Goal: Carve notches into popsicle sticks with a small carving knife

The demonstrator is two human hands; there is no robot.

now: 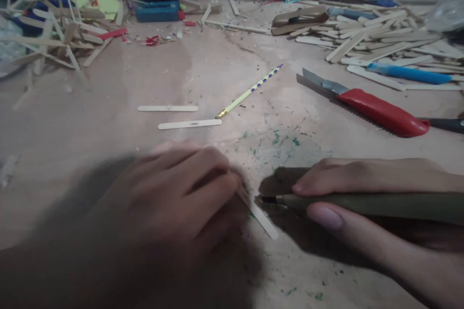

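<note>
My left hand (pixel 181 203) is closed on a popsicle stick (pixel 265 222), whose lower right end sticks out past the fingers over the table. From the right, my right hand (pixel 362 203) grips a dark-handled craft knife (pixel 391 203) between thumb and fingers. Its short dark tip lies close beside the stick; whether it touches cannot be made out. Two more popsicle sticks lie beyond my left hand: one with a small pencil mark (pixel 152 108), and one with a dark slit-like spot (pixel 174 125). A yellow pencil with purple dots (pixel 237 100) rests with its eraser end at the nearer stick.
A red utility knife (pixel 384 111) with its blade out lies at the right. Behind it are a pile of popsicle sticks (pixel 391 38) and a blue pen (pixel 409 73). Tangled sticks (pixel 58 34) fill the back left, near a blue block (pixel 158 11). Green flecks dot the table (pixel 203 72).
</note>
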